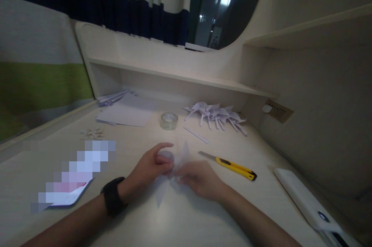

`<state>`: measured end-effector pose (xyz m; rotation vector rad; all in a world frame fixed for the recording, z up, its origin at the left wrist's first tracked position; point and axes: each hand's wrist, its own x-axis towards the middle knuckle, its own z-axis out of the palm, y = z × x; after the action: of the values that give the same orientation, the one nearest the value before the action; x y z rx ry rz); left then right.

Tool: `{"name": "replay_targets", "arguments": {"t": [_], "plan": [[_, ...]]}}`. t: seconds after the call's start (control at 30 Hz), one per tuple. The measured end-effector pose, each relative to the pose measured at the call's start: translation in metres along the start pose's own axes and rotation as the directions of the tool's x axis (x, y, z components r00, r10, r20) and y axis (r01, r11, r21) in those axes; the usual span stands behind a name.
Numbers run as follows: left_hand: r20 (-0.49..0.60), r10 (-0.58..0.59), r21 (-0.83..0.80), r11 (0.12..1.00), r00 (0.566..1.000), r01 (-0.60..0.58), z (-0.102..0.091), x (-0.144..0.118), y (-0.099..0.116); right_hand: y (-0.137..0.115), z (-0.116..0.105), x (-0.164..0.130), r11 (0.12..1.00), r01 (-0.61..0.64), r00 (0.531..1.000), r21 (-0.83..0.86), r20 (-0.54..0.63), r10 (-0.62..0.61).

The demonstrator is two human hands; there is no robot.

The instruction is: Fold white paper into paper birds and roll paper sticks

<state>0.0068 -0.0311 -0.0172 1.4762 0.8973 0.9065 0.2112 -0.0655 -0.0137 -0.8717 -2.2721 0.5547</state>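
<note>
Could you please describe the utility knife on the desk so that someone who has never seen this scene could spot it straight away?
Start at the pale wooden desk and find the person's right hand, which pinches folded white paper together with the left hand. Just to the right of that hand lies the utility knife, its blade extended. Its yellow and black body is the only bright colour among the white paper things.

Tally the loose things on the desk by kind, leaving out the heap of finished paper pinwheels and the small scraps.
Tape roll: 1
Yellow utility knife: 1
Stack of paper sheets: 1
Loose paper stick: 1
Folded paper piece between left hand and right hand: 1
White flat device: 1
Total: 6
</note>
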Motion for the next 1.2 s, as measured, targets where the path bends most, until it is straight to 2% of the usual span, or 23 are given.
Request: {"name": "replay_targets", "arguments": {"t": [0.3,0.47,0.77,0.97,1.2], "plan": [[0.036,0.02,-0.014,1.0,0.999,-0.019,-0.0006,-0.0009,0.0006,-0.0044,-0.0027,0.0006,1.0,-0.007,1.0,-0.017,0.024,0.007],[0.005,0.02,-0.009,1.0,1.0,-0.02,-0.0002,-0.0016,0.0015,-0.0038,-0.0018,-0.0007,0.999,-0.011,1.0,-0.033,0.001,0.011],[0.012,-0.028,-0.053,0.998,1.0,0.029,-0.0009,-0.0028,0.0059,-0.0032,-0.0024,-0.0004,0.999,-0.013,1.0,-0.046,0.021,0.014],[-0.005,-0.041,-0.029,0.999,0.999,0.041,-0.0004,-0.0032,0.0073,-0.0049,-0.0033,-0.0003,0.998,-0.007,1.0,-0.06,0.003,0.007],[0.01,-0.052,-0.086,0.995,0.999,0.052,-0.0007,-0.003,0.0061,-0.0029,-0.0033,-0.0014,0.998,-0.001,1.0,-0.065,-0.015,0.0]]}}
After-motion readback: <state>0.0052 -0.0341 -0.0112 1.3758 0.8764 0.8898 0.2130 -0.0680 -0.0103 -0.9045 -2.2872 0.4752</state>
